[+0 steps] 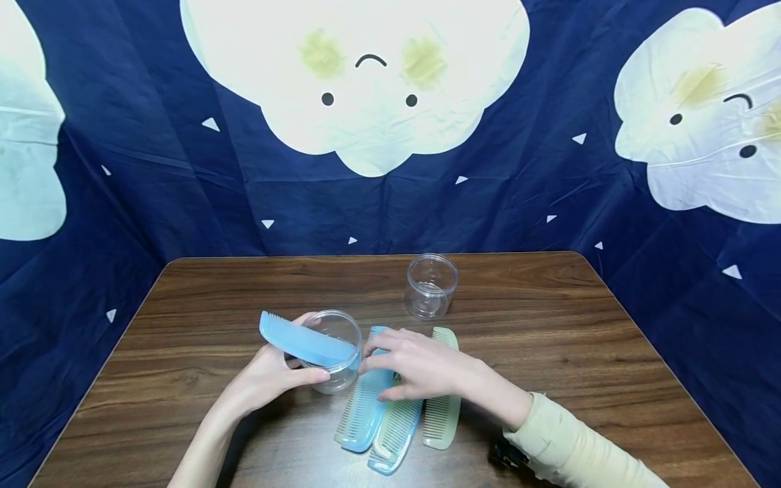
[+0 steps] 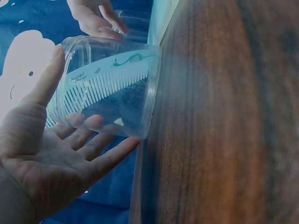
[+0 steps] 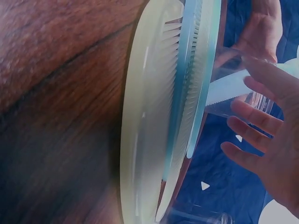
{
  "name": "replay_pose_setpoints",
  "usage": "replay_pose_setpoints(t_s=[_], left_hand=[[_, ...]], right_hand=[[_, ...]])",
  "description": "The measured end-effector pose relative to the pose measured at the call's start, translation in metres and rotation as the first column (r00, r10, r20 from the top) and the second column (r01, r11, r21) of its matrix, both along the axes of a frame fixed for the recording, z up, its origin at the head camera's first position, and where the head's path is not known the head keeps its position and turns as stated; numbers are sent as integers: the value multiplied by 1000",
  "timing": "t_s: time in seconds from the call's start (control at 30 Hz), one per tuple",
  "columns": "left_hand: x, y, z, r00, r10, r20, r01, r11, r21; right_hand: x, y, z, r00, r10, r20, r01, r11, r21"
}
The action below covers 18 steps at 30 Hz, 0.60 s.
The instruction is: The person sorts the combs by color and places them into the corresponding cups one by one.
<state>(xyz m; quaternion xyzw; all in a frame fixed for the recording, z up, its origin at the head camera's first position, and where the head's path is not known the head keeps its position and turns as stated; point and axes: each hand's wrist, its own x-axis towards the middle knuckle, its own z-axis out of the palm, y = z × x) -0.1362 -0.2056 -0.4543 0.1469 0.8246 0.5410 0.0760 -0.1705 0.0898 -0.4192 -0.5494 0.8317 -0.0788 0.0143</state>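
My left hand [image 1: 265,379] holds a clear plastic jar [image 1: 332,388] on the table, thumb on the near side and fingers round the far side. A light blue comb [image 1: 302,341] leans in that jar, its upper end jutting out over the rim to the left. In the left wrist view the comb [image 2: 110,70] shows through the jar wall, with small print on it. My right hand [image 1: 417,362], fingers spread and loosely bent, is above a pile of combs, holding nothing. Below it lie overlapping blue combs [image 1: 366,413] and a pale green comb [image 1: 444,423].
A second clear jar [image 1: 421,301] stands behind the combs, near the back of the wooden table [image 1: 549,325]. Dark blue cloth [image 1: 378,210] with white cloud shapes hangs behind and at the sides. A small black object [image 1: 508,453] shows below the right sleeve.
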Motion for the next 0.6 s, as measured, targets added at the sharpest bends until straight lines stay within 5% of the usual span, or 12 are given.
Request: replay_pose_setpoints(t_s=[0.6], left_hand=[[1, -1, 1, 1000, -3, 6, 3, 1000, -17]], right_hand=[[7, -13, -6, 995, 89, -53, -77, 977, 199]])
